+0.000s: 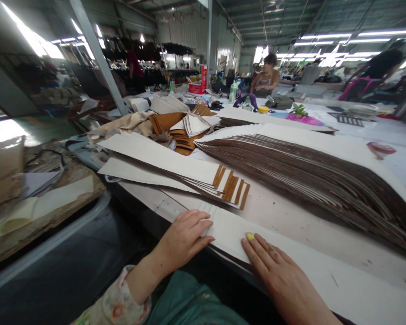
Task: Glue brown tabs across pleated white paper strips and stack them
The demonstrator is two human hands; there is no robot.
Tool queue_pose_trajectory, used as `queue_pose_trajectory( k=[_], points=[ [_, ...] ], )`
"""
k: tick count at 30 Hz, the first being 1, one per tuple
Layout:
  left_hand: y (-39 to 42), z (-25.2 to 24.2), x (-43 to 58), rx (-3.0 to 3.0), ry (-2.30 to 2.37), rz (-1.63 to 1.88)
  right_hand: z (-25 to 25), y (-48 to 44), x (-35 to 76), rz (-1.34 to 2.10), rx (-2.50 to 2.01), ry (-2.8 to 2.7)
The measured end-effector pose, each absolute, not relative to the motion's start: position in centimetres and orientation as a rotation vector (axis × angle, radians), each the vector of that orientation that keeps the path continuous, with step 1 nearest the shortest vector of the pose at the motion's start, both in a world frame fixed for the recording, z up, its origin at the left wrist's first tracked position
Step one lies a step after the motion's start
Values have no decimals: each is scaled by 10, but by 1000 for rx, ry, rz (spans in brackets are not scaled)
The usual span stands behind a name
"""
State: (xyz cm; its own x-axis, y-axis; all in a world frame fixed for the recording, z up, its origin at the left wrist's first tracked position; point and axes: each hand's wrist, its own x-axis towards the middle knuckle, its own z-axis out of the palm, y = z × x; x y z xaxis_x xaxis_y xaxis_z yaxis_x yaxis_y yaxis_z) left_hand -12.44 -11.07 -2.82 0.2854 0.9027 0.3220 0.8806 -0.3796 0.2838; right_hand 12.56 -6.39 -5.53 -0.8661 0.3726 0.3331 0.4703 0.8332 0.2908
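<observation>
A long white strip (291,253) with a dark underside lies along the table's near edge. My left hand (186,234) rests at its left end, fingers slightly bent and apart, with nothing visible in them. Flat on the strip to the right is my right hand (270,257), its fingers stretched out and something yellow on one fingertip. Just beyond my left hand, overlapping white strips (162,158) carry several narrow brown strips (230,185) across their right end. A thick fanned stack of white-topped brown pieces (291,167) fills the right side.
Brown and white pieces (184,131) are heaped behind the strips. Farther back are a red box (198,85), a green bottle (233,91) and a pink item with leaves (302,116). A person (265,79) is at the far side. Lower left stands a cluttered surface (54,198).
</observation>
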Motion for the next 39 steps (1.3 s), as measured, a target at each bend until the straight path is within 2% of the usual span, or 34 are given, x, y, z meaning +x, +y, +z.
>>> queue_pose_trajectory(
  k=[4, 7, 15, 22, 24, 28, 34, 39],
  points=[
    [-104, -30, -79, 2563, 1477, 661, -49, -64, 125, -388, -652, -2742],
    [-99, -35, -63, 2544, 1458, 609, -37, -51, 136, -108, -688, -2793],
    [-100, -41, -63, 2499, 1490, 693, -17, 15, 176, 530, -1515, -2795],
    [-97, -40, -61, 2531, 1493, 675, 0, 19, 179, 900, -1477, -2781],
    [-97, -40, -60, 2545, 1480, 691, 4, 13, 183, 866, -1407, -2825],
    [-93, -37, -61, 2630, 1434, 677, 5, -3, 187, 431, -1366, -2949],
    [-59, -21, -51, 2917, 1393, 808, 10, -24, 188, 251, -1383, -2925],
    [-37, -9, -29, 2899, 1258, 407, 17, -40, 192, 235, -1304, -2918]
  ],
)
